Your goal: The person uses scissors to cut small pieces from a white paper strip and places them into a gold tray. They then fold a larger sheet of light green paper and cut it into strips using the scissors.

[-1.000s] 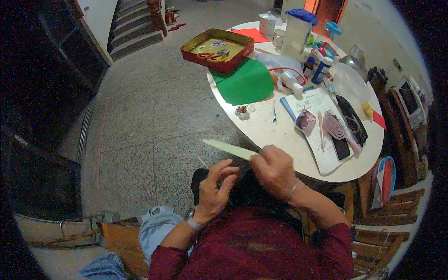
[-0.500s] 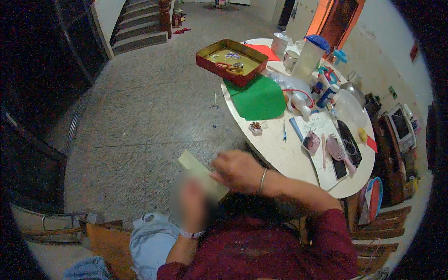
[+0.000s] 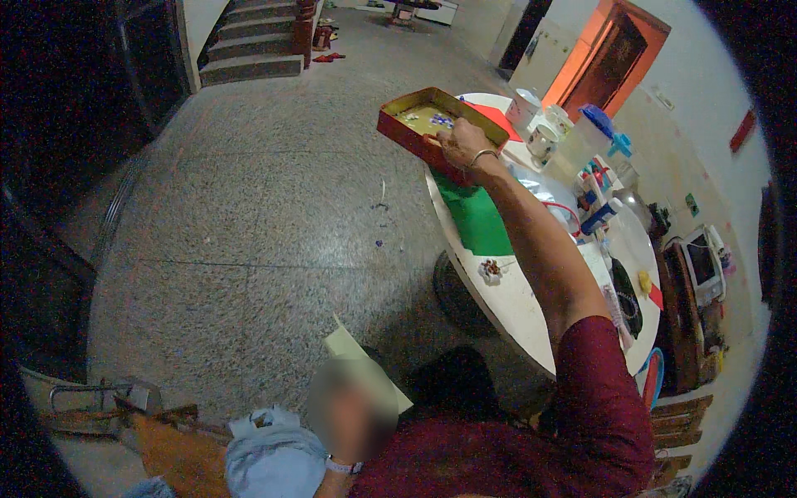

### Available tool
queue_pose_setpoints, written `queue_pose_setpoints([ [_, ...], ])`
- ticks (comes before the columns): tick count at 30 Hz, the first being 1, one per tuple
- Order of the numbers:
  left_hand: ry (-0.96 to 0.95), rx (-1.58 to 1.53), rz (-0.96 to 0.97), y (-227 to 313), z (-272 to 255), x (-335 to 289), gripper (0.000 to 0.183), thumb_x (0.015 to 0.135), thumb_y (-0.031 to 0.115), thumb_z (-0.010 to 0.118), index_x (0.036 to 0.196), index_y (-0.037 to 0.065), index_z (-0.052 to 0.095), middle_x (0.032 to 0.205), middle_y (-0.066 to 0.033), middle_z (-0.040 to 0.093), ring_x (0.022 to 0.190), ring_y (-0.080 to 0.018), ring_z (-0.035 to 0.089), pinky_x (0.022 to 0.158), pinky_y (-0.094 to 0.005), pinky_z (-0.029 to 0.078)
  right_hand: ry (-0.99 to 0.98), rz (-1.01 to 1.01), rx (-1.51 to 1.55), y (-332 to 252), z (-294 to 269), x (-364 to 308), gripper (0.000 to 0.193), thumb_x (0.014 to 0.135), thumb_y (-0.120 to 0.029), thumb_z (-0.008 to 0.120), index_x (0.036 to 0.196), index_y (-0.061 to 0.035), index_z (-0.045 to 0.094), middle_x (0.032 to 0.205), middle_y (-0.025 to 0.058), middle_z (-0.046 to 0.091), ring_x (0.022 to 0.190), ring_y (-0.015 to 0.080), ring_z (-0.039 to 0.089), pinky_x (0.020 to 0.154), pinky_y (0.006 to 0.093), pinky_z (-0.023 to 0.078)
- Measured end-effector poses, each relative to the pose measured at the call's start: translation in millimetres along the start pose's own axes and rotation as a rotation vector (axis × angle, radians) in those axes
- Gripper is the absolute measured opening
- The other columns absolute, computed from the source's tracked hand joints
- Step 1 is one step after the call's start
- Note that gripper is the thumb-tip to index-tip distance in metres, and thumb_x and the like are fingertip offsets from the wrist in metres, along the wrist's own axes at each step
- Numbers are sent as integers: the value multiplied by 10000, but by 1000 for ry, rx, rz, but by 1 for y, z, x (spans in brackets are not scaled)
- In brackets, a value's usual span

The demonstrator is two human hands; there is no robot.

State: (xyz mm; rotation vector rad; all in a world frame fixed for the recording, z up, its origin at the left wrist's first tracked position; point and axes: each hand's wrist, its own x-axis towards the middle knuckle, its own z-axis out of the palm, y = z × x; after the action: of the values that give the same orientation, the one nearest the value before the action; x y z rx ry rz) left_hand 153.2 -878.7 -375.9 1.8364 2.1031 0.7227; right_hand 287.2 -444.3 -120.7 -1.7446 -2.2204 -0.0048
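Observation:
Low in front of me, my left hand holds a folded pale yellow-green sheet of paper; a blurred patch covers most of its fingers. My right arm stretches over the round white table to a shallow red tin with a gold inside. There my right hand, fingers curled, grips the scissors; only a bit of their orange handle shows beside the fingers. Small white and purple scraps lie inside the tin. A green sheet lies beneath the tin's near side.
Cups, a tall container with a blue lid and bottles crowd the table's far right. Brown bits sit near its left edge. My forearm covers much of the notebook. Light blue cloth lies at my left.
My right hand has left the paper and gone forward to the tin, closing on the scissors. The left hand still holds the paper. The whole view has shifted a little.

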Motion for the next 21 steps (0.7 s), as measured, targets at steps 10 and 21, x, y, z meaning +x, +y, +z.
queue_pose_setpoints([
  [10,-43,-94,-38,-14,15,0,210,885,141,530,1061,43,587,940,-105,587,855,-238,563,742,-368,456,-226,-2,-87,-14,-4,27,407,838,-353,594,919,40,659,924,192,666,862,298,654,728,390,521],
  [21,17,-211,-74,-12,32,-5,216,896,122,509,1082,39,578,960,-113,585,870,-241,566,779,-356,463,-238,288,349,42,14,59,376,778,-392,731,747,-43,594,618,41,561,486,149,507,407,301,367],
])
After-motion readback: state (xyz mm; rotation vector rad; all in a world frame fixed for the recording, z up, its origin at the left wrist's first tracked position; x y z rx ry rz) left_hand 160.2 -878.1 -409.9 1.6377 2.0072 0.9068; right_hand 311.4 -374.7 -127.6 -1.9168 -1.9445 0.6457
